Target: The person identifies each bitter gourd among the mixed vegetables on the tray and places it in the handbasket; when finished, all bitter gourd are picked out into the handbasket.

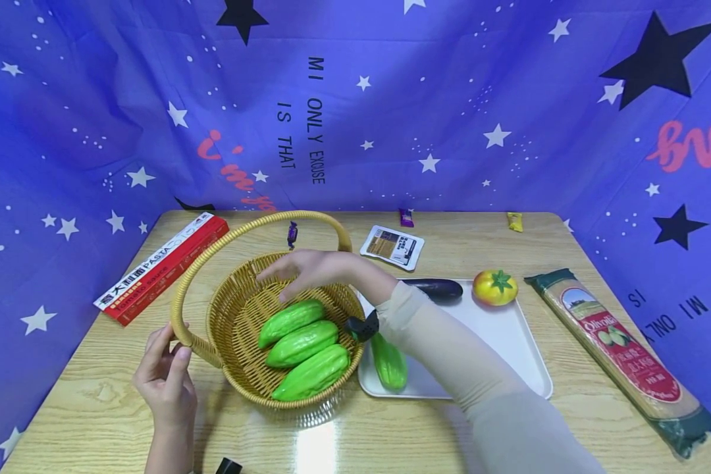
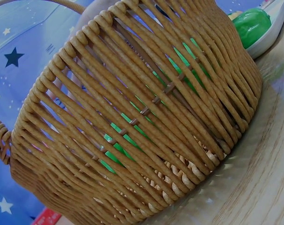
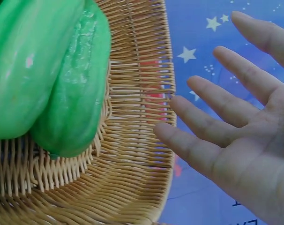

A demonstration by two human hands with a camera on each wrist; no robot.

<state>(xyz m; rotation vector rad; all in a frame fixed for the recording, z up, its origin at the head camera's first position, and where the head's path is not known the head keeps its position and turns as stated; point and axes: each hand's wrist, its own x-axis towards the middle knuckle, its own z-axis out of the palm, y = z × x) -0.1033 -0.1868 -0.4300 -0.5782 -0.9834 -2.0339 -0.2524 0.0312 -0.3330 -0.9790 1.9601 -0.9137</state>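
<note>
A wicker basket [image 1: 237,316] with a tall hoop handle [image 1: 213,250] stands on the wooden table and holds three green gourds [image 1: 302,345] side by side. My right hand [image 1: 290,273] hovers over them, palm down, fingers spread and holding nothing. The right wrist view shows those straight fingers [image 3: 212,126] beside the gourds [image 3: 48,70] and the basket's inner wall [image 3: 137,140]. My left hand [image 1: 168,359] grips the foot of the handle at the basket's left rim. In the left wrist view the woven wall [image 2: 132,117] fills the frame.
Right of the basket, a white tray [image 1: 509,342] carries a fourth green gourd [image 1: 389,361], an eggplant [image 1: 435,288] and a tomato [image 1: 494,287]. A long pasta pack [image 1: 619,349] lies far right, a red pasta box [image 1: 162,266] far left, a white packet [image 1: 392,247] and small sweets behind.
</note>
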